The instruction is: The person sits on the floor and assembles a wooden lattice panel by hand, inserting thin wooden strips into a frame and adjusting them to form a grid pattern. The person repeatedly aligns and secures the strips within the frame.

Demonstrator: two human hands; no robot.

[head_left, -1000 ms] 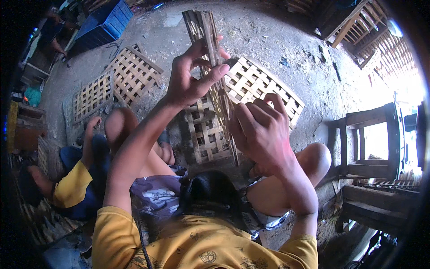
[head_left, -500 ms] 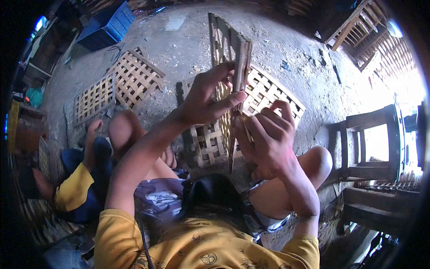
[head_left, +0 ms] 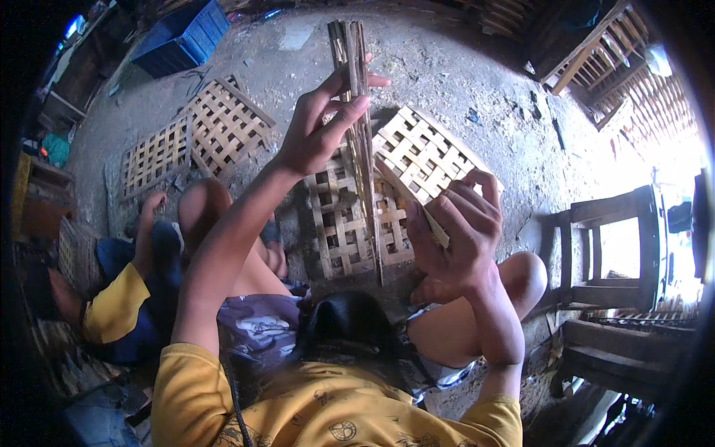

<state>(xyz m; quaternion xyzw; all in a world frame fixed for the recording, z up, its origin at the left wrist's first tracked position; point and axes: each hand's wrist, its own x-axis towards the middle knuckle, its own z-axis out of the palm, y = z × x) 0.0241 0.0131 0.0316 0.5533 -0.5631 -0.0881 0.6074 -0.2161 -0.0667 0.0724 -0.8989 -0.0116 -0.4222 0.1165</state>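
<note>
Grey, littered floor (head_left: 499, 97) spreads out beyond both hands, with a blue crate (head_left: 179, 45) far off to the upper left of the left hand (head_left: 313, 141). That hand grips 1 slatted panel (head_left: 363, 160) seen edge-on, thumb on the near side and fingers around the far side. Such an opposed hold, high above the panel's middle, probably lets its lower end hang steady between the 2 hands, pointing toward the wearer's lap. Turned on edge, the panel shows little of its face, which also leaves a clear gap beside the right hand (head_left: 465, 235).

Fingers of the right hand are curled, apart from the panel; I cannot tell whether they pinch the pale sliver (head_left: 436, 226) at the thumb. Just beyond them lies 1 woven panel (head_left: 432, 153), slanted and seemingly propped over the lower lattice (head_left: 342, 238) that lies under the held piece. Left of the left hand, 2 more lattices (head_left: 227, 119) lie near each other, perhaps set aside to free the space between the knees.
</note>
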